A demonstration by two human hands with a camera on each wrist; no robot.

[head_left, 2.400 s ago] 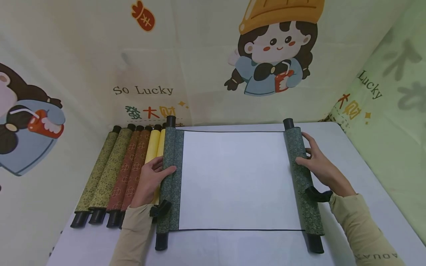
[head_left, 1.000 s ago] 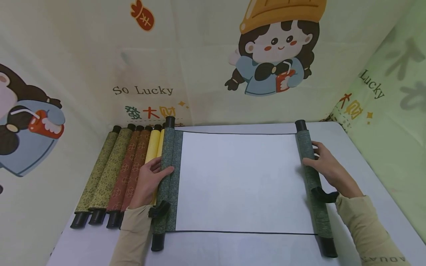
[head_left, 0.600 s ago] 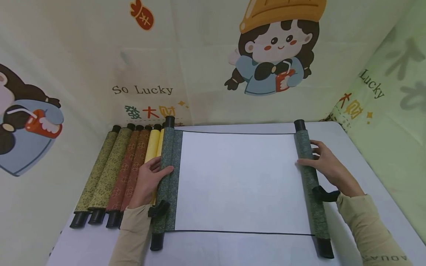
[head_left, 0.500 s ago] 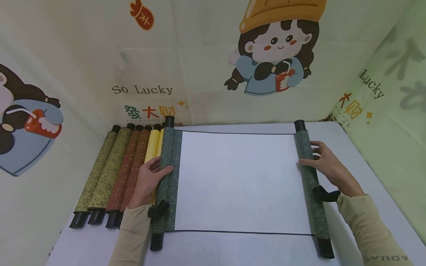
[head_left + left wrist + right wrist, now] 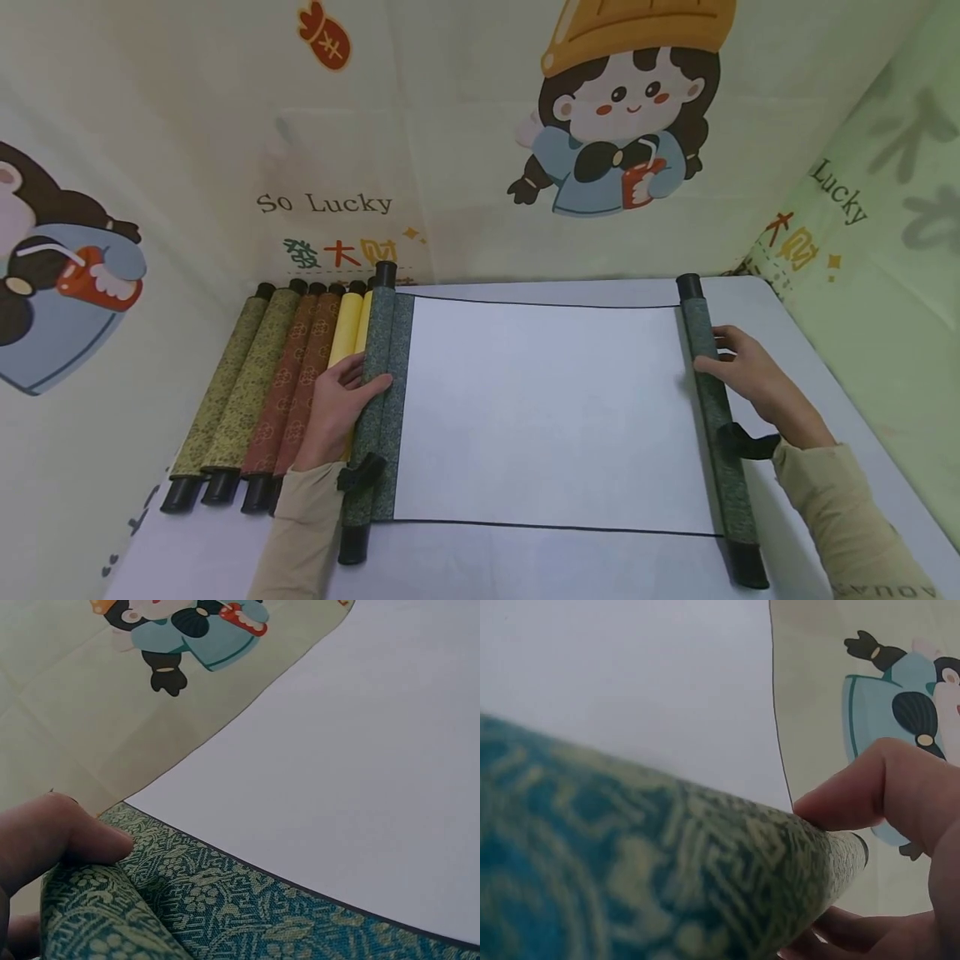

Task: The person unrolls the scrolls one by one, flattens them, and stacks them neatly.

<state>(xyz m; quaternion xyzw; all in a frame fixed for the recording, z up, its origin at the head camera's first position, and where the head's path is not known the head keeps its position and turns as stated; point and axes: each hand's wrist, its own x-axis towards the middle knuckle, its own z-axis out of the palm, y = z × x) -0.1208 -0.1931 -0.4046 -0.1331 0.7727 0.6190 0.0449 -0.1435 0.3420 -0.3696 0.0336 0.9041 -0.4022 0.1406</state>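
A hanging scroll (image 5: pixel 551 408) lies part unrolled on the table, its white paper blank between two rolled ends in teal patterned cloth. My left hand (image 5: pixel 337 408) grips the left roll (image 5: pixel 367 433), thumb on top, as the left wrist view shows the thumb (image 5: pixel 97 840) pressed on the cloth. At the right side my right hand (image 5: pixel 757 375) holds the thicker right roll (image 5: pixel 723 450) with thumb over it and fingers behind. In the right wrist view that roll's green-blue cloth (image 5: pixel 667 862) fills the lower left, and the thumb (image 5: pixel 840 799) lies against it.
Left of the scroll several rolled scrolls lie side by side: olive ones (image 5: pixel 243 383), red-brown ones (image 5: pixel 288 383) and yellow ones (image 5: pixel 347 329), with black end knobs. The white table (image 5: pixel 442 558) meets a printed cloth backdrop (image 5: pixel 465 167) at its back edge.
My right hand has moved right with the right roll, after a slight shift back left, so more white paper shows. My left hand and the left roll stay almost in place.
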